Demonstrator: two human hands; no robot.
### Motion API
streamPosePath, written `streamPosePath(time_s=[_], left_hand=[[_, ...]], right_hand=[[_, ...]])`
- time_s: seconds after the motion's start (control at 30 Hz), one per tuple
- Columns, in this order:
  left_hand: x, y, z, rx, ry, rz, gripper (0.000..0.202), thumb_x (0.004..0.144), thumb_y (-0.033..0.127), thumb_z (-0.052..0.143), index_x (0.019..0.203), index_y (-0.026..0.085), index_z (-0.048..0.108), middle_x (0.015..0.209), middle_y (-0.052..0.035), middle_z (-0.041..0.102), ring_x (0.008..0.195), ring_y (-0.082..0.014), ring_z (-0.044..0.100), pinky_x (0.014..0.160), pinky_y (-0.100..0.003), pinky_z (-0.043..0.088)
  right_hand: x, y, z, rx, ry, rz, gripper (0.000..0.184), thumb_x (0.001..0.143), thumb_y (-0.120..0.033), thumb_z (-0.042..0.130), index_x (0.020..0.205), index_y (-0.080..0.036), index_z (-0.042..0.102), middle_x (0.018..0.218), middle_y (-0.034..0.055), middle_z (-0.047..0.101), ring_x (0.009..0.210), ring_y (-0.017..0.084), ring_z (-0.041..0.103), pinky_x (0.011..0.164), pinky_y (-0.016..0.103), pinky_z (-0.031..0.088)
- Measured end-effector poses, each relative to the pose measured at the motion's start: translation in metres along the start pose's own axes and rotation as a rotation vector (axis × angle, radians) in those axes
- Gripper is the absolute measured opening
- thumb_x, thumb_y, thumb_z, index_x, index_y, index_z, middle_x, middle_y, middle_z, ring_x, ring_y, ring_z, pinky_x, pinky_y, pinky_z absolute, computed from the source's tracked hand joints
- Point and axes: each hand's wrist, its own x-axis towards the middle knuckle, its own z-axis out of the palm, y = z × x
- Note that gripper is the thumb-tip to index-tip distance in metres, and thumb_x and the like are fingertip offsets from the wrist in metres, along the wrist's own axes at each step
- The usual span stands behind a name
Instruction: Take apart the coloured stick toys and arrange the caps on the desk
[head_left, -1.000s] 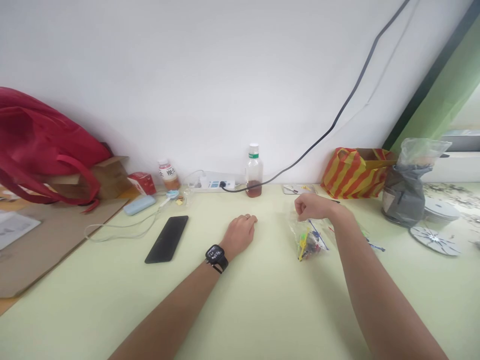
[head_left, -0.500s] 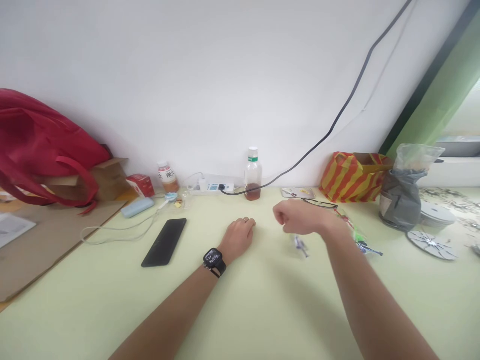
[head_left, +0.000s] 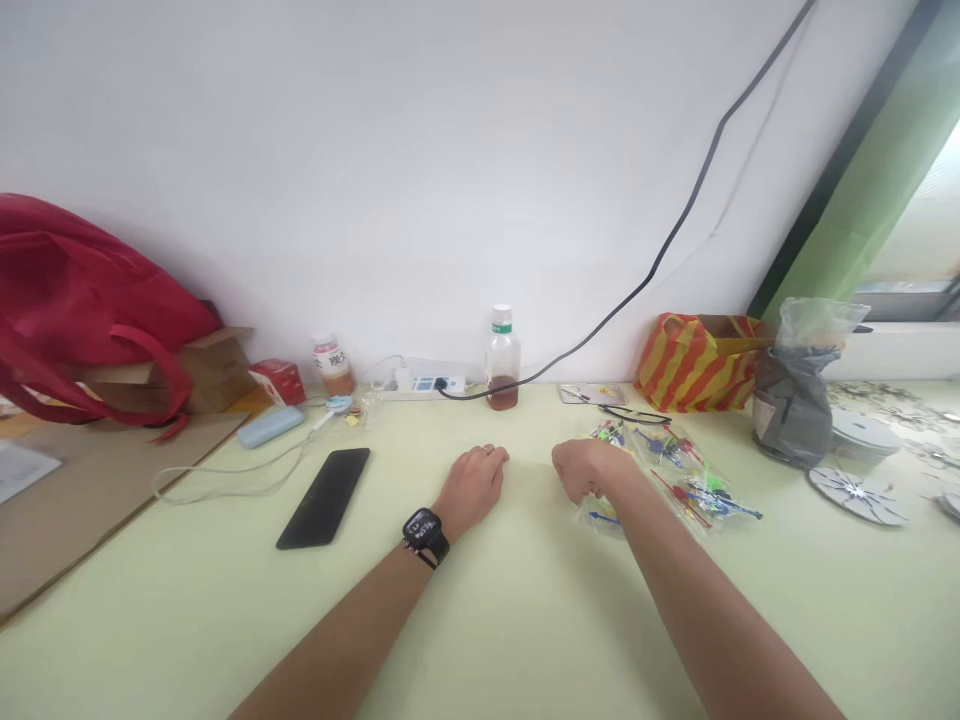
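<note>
Holding colourful bits (head_left: 598, 517) — a clear bag (head_left: 610, 524) in the right hand (head_left: 583, 470).

Both forearms were bare as far as the view showed. A black watch (head_left: 424, 527) with a squarish lit face and a dark strap sat on the left wrist. A thin pale ring (head_left: 487, 450) circled one finger of the left hand (head_left: 474, 483).

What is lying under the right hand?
A clear plastic bag of small colourful pieces lies beneath the right hand; the curled fingers hide whether they grip it.
</note>
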Motion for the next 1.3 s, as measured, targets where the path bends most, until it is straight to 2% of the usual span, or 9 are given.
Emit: streamPosePath(time_s=[0.13, 0.33, 0.53, 0.67, 0.77, 0.83, 0.93, 1.07, 1.3], left_hand=[[0.000, 0.000, 0.000, -0.011, 0.004, -0.006, 0.026, 0.103, 0.016, 0.038, 0.108, 0.022, 0.063, 0.101, -0.0064, 0.069, 0.097, -0.0228, 0.064, 0.087, -0.037, 0.049], [0.000, 0.001, 0.000, -0.039, 0.007, -0.013, 0.026, 0.101, 0.014, 0.039, 0.108, 0.022, 0.062, 0.101, -0.0064, 0.069, 0.097, -0.0227, 0.065, 0.088, -0.036, 0.049], [0.000, 0.001, -0.003, -0.036, -0.004, -0.016, 0.026, 0.099, 0.013, 0.040, 0.107, 0.022, 0.063, 0.099, -0.0065, 0.068, 0.095, -0.0228, 0.064, 0.087, -0.036, 0.048], [0.000, 0.001, -0.005, -0.048, -0.037, -0.014, 0.023, 0.096, 0.013, 0.044, 0.102, 0.022, 0.063, 0.096, -0.0064, 0.067, 0.093, -0.0234, 0.063, 0.082, -0.036, 0.048], [0.000, 0.000, -0.004, -0.075, -0.034, -0.002, 0.023, 0.095, 0.012, 0.045, 0.106, 0.022, 0.062, 0.097, -0.0058, 0.067, 0.092, -0.0230, 0.063, 0.082, -0.035, 0.047], [0.000, -0.001, -0.003, -0.091, -0.025, -0.003, 0.025, 0.096, 0.011, 0.043, 0.109, 0.022, 0.061, 0.097, -0.0055, 0.068, 0.093, -0.0226, 0.063, 0.084, -0.035, 0.048], [0.001, -0.001, -0.001, -0.095, -0.021, -0.029, 0.025, 0.097, 0.011, 0.041, 0.110, 0.021, 0.060, 0.100, -0.0052, 0.070, 0.095, -0.0221, 0.065, 0.085, -0.034, 0.047], [0.002, 0.001, -0.002, -0.090, -0.031, -0.063, 0.024, 0.099, 0.013, 0.041, 0.110, 0.023, 0.060, 0.102, -0.0032, 0.073, 0.093, -0.0208, 0.068, 0.080, -0.033, 0.045], [0.002, 0.006, -0.012, -0.067, -0.068, -0.072, 0.019, 0.100, 0.016, 0.040, 0.103, 0.024, 0.058, 0.087, 0.0000, 0.072, 0.076, -0.0192, 0.065, 0.068, -0.032, 0.036]], right_hand=[[-0.008, 0.009, -0.008, 0.019, -0.073, 0.023, 0.014, 0.064, -0.016, 0.079, 0.073, -0.017, 0.069, 0.073, 0.0050, 0.071, 0.076, 0.025, 0.073, 0.059, 0.028, 0.051], [-0.018, 0.001, -0.010, 0.024, 0.023, 0.034, 0.027, 0.070, -0.035, 0.083, 0.087, -0.020, 0.067, 0.101, 0.0076, 0.074, 0.092, 0.027, 0.072, 0.063, 0.030, 0.048], [-0.031, -0.022, -0.010, 0.008, 0.068, -0.107, 0.035, 0.079, -0.025, 0.075, 0.113, -0.020, 0.068, 0.130, 0.0117, 0.067, 0.107, 0.028, 0.069, 0.069, 0.032, 0.048], [-0.041, -0.044, -0.002, 0.037, 0.099, -0.272, 0.038, 0.083, -0.022, 0.067, 0.121, -0.021, 0.067, 0.131, 0.0115, 0.067, 0.110, 0.030, 0.068, 0.075, 0.034, 0.050], [-0.044, -0.053, 0.019, 0.081, 0.091, -0.351, 0.036, 0.085, -0.030, 0.068, 0.119, -0.018, 0.066, 0.124, 0.0134, 0.070, 0.106, 0.032, 0.069, 0.078, 0.039, 0.054], [-0.043, -0.053, 0.043, 0.083, 0.266, -0.462, 0.033, 0.089, -0.029, 0.064, 0.121, -0.017, 0.065, 0.127, 0.0143, 0.069, 0.112, 0.033, 0.067, 0.088, 0.043, 0.055], [-0.041, -0.046, 0.091, 0.057, 0.623, -0.454, 0.043, 0.095, -0.019, 0.055, 0.138, -0.016, 0.057, 0.141, 0.0159, 0.060, 0.131, 0.036, 0.055, 0.108, 0.053, 0.048], [-0.038, -0.034, 0.143, 0.084, 0.782, -0.534, 0.049, 0.100, -0.025, 0.053, 0.149, -0.022, 0.049, 0.155, 0.0123, 0.050, 0.148, 0.036, 0.038, 0.122, 0.061, 0.031], [-0.037, -0.029, 0.146, 0.309, 0.736, -0.641, 0.041, 0.094, -0.017, 0.056, 0.136, -0.021, 0.056, 0.146, 0.0125, 0.058, 0.141, 0.029, 0.047, 0.121, 0.051, 0.040]])
